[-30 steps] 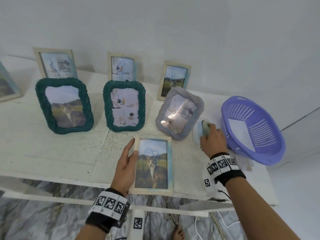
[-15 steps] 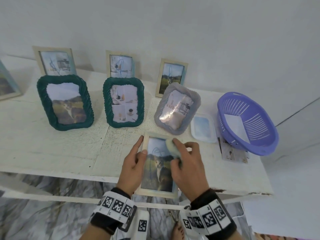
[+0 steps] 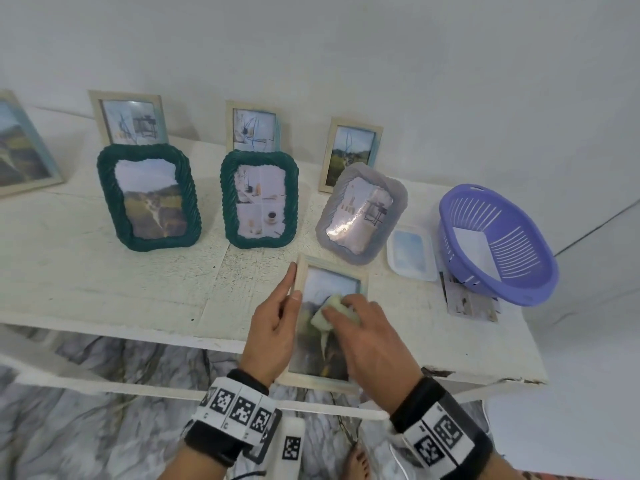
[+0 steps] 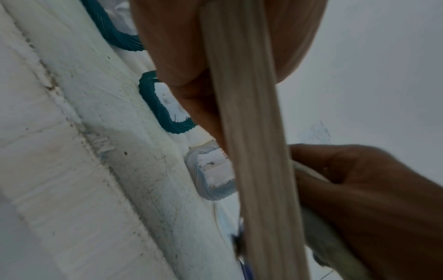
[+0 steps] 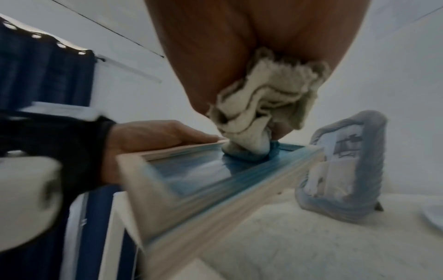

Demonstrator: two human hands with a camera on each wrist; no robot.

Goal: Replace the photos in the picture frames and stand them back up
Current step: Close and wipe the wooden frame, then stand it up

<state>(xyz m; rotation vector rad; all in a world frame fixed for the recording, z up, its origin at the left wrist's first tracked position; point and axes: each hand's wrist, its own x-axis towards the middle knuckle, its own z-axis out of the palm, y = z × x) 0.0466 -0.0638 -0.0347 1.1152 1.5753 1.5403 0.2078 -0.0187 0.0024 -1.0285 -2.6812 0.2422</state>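
Observation:
A pale wooden frame (image 3: 323,284) with a landscape photo lies at the table's front edge, and its near end overhangs the edge. My left hand (image 3: 273,327) pinches its left rail, thumb on top; in the left wrist view that rail (image 4: 254,151) runs between thumb and fingers. My right hand (image 3: 370,341) grips a crumpled off-white cloth (image 3: 323,315) and presses it on the glass near the frame's middle. The right wrist view shows the cloth (image 5: 258,106) touching the glass of the frame (image 5: 191,170), which is blurred.
Two green frames (image 3: 149,197) (image 3: 259,199) and a grey frame (image 3: 360,213) stand behind. Small wooden frames lean on the wall. A clear plastic tray (image 3: 410,252) and a purple basket (image 3: 498,244) sit on the right, with loose photos (image 3: 467,303) under the basket.
My right hand picked the cloth from the clear tray, carried it left and now rubs it on the glass. The frame has slid nearer me, with my left hand gripping its rail.

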